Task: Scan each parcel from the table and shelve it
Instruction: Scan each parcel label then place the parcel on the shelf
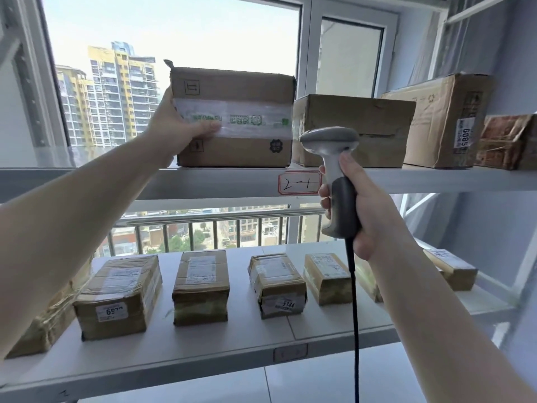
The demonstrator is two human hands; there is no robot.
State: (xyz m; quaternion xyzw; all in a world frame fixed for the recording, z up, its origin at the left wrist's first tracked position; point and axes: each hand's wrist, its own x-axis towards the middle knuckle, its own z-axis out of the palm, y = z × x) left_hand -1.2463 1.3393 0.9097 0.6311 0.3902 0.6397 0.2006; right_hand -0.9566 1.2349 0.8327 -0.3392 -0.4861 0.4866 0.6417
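Note:
A brown cardboard parcel (235,91) with a white tape band sits on the upper white shelf (226,178), at its left end. My left hand (177,123) grips the parcel's left side, thumb across the tape on its front face. My right hand (357,210) holds a grey handheld barcode scanner (334,158) upright by its handle, below and right of that parcel, its black cable hanging down. The scanner head sits in front of the neighbouring box.
Three more boxes (354,126) stand to the right on the upper shelf, which carries a red-framed label "2-1" (299,183). The lower shelf (220,353) holds several taped parcels (200,286) in a row. A window and balcony railing lie behind the rack.

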